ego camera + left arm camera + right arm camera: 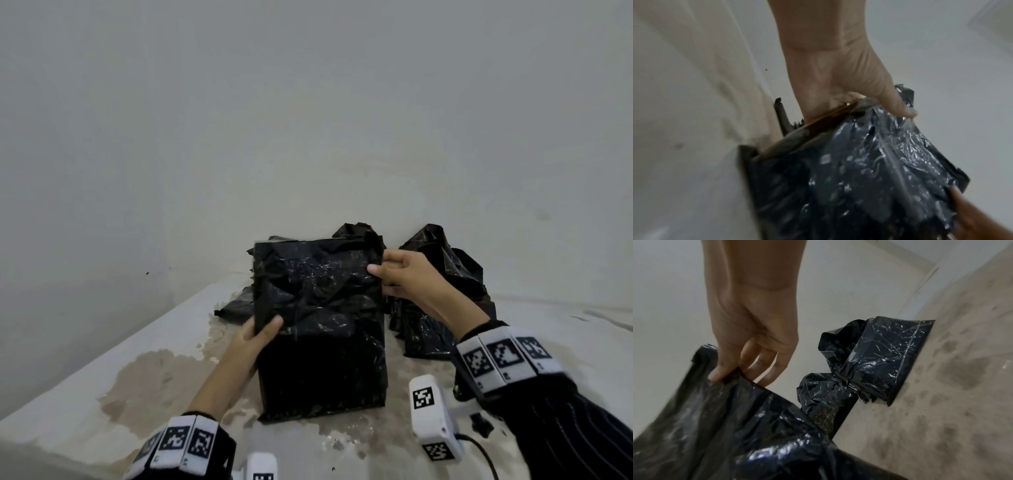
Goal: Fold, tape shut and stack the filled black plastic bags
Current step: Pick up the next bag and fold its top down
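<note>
You've got the bag pinned between both hands!
Left hand clamps its left edge, thumb on top; right hand pinches the upper right edge.

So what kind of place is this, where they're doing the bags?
Probably a bare back room or storeroom used for packing, not a proper workshop. A plain white wall, a stained white surface, and black plastic bags piled behind the bag being held.

The rectangular filled black plastic bag stands centrally on the white stained table; crumpled black plastic bags lie at 2 o'clock, a flat black plastic bag at 10 o'clock.
</note>
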